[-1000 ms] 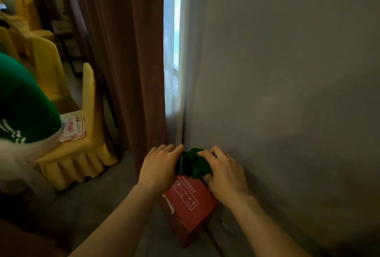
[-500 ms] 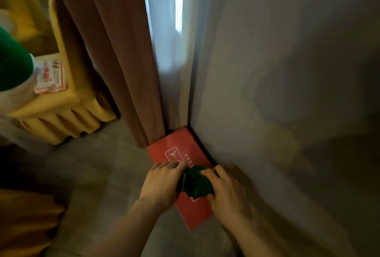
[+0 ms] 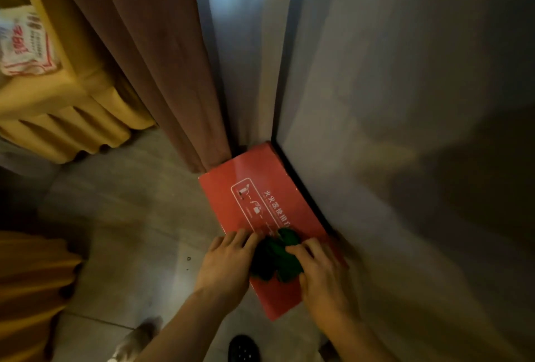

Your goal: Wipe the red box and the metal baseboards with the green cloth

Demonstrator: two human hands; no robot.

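Pressing the green cloth [image 3: 275,260] between our left hand [image 3: 224,266] and right hand [image 3: 321,272], both clutching it, we wipe the red box [image 3: 254,202] lid's near end. Next, we judge, comes the far end, then the baseboard [image 3: 301,185] right.

flat rectangular red box [image 3: 254,188]: red top, white outlined panel with white pictograms and white characters; bunched dark green cloth [image 3: 275,257]: plain deep green, no pattern; long brown fabric curtain [image 3: 162,57]: plain brown; sheer pale curtain [image 3: 246,43]: white-blue; smooth grey wall [image 3: 405,72]: plain grey; pleated yellow chair cover [image 3: 66,118]: mustard yellow; white printed packet [image 3: 24,43]: white, red border, red lettering; grey tiled floor [image 3: 130,202]: grey; dark strip [image 3: 304,188] along wall foot: black.
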